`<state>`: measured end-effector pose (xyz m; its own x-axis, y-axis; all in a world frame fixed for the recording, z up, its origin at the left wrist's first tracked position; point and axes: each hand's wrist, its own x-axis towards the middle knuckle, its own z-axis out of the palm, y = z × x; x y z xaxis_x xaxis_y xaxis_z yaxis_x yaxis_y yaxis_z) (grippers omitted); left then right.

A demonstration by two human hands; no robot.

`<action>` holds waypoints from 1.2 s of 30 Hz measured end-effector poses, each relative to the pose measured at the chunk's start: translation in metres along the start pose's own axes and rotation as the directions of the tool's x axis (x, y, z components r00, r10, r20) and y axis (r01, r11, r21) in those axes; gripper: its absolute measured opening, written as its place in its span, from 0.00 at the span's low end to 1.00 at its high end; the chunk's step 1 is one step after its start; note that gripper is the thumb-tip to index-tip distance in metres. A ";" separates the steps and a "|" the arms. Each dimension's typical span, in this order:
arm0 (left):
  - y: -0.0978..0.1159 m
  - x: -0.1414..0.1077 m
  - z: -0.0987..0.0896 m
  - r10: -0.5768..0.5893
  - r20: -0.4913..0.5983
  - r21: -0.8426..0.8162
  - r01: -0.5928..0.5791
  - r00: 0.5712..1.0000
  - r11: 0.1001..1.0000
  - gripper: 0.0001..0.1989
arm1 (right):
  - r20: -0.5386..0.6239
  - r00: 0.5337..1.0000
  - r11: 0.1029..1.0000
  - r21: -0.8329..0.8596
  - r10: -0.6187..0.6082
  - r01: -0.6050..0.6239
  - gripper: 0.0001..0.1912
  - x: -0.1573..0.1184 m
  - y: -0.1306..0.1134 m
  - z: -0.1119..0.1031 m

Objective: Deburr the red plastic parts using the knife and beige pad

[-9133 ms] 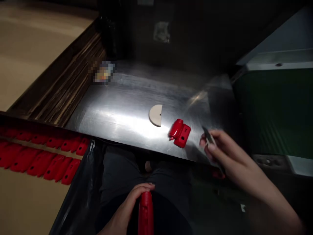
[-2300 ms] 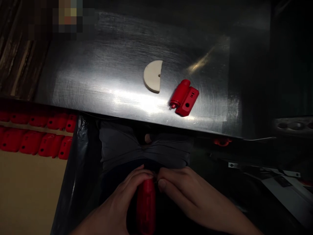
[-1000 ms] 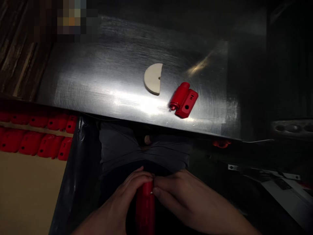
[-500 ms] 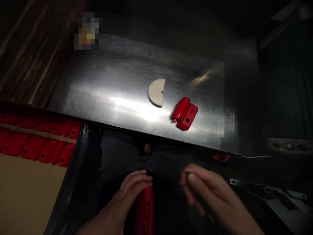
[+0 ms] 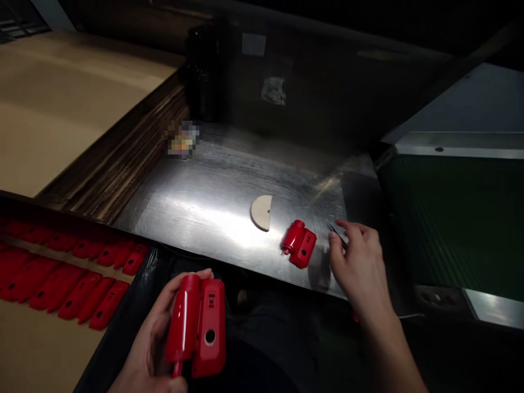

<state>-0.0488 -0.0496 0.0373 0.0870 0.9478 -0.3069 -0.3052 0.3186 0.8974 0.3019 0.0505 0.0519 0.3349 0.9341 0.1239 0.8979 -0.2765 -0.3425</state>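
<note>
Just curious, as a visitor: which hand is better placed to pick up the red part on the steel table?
Probably the right hand: it sits beside that red part, though it pinches tweezers. The left hand is farther off and already full, gripping a matching red part.

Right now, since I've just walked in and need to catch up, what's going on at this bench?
A person holds a red plastic part in their left hand and pinches tweezers in their right hand. A matching red part and a cream half-round disc lie on the steel sheet. Red plastic shells lie in rows at the left.
</note>
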 end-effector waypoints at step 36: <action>-0.029 0.087 0.033 0.321 -0.280 0.165 -0.284 0.905 0.944 0.42 | 0.238 0.928 0.932 0.295 -0.287 0.212 0.15 -0.087 -0.127 0.044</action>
<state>-0.0013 0.0245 -0.0050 -0.2854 0.9552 -0.0782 -0.1569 0.0339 0.9870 0.1466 0.0146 0.0437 -0.0145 0.9999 -0.0080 0.8234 0.0074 -0.5674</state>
